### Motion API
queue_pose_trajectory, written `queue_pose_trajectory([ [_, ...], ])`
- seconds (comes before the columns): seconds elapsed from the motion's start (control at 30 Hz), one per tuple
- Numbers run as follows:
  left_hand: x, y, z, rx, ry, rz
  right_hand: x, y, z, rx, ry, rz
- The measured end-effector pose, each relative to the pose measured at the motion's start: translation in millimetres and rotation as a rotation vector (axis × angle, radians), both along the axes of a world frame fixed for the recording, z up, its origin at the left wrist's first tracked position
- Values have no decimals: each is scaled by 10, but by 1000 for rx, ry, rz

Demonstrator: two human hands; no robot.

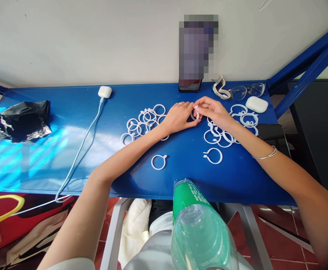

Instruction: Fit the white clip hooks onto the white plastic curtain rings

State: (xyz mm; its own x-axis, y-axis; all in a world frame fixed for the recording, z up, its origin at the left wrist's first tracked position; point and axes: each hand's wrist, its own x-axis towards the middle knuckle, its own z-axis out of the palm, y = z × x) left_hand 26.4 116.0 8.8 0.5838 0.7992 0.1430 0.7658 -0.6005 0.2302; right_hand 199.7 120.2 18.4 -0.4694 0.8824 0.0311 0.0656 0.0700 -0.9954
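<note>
Between my two hands, above the blue table, is a white plastic ring (pixel 193 114) with a small clasp. My left hand (pixel 178 117) grips it from the left with thumb and fingers. From the other side my right hand (pixel 211 111) pinches its clasp end; fingers partly hide it. A pile of similar rings (pixel 141 122) lies left of my left hand, partly under the forearm. More rings (pixel 217 138), some with open clasps, lie below and right of my right hand. One closed ring (pixel 158 162) and one open ring (pixel 214 156) lie apart nearer the front edge.
A clear plastic bottle (pixel 203 232) with a green label stands close to my body. A phone (pixel 190 85) leans on the wall. Eyeglasses (pixel 239 92), a watch (pixel 221 89) and a white case (pixel 256 104) sit right. Left are a cabled charger (pixel 105 92) and black plastic bag (pixel 23 122).
</note>
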Motion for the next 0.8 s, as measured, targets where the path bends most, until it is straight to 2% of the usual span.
queue_pose_trajectory([
  [0.8,-1,-1,1,3,11,-13,22,2,-21,16,-12,28],
])
